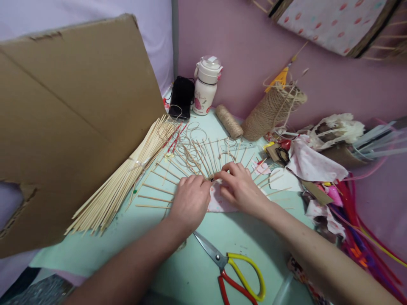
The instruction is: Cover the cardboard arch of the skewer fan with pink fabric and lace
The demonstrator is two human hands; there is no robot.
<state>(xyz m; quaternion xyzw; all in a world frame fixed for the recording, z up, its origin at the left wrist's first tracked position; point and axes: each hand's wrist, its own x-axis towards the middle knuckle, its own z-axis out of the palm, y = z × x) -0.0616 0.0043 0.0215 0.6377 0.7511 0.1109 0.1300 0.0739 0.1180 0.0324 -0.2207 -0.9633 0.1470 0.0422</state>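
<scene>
Thin wooden sticks (158,199) spread out like a fan around a pale pink patterned fabric piece (219,203) on the table. My left hand (192,199) lies over the left side of this stick fan, its fingers curled down onto the inner ends of the sticks. From the right, my right hand (238,186) reaches in with thumb and forefinger brought together at the fabric's upper edge. The fingertips of both hands nearly meet there, and what the right one pinches is too small to make out. Loose thin twine (187,154) lies tangled just behind the sticks.
Scissors with red and yellow handles (246,275) lie in front. A stick bundle (124,182) rests beside a cardboard sheet (79,93). Behind stand a white bottle (205,91), a black phone (182,99), a small twine spool (229,121) and a large twine cone (270,110). Scraps (318,161) crowd the right.
</scene>
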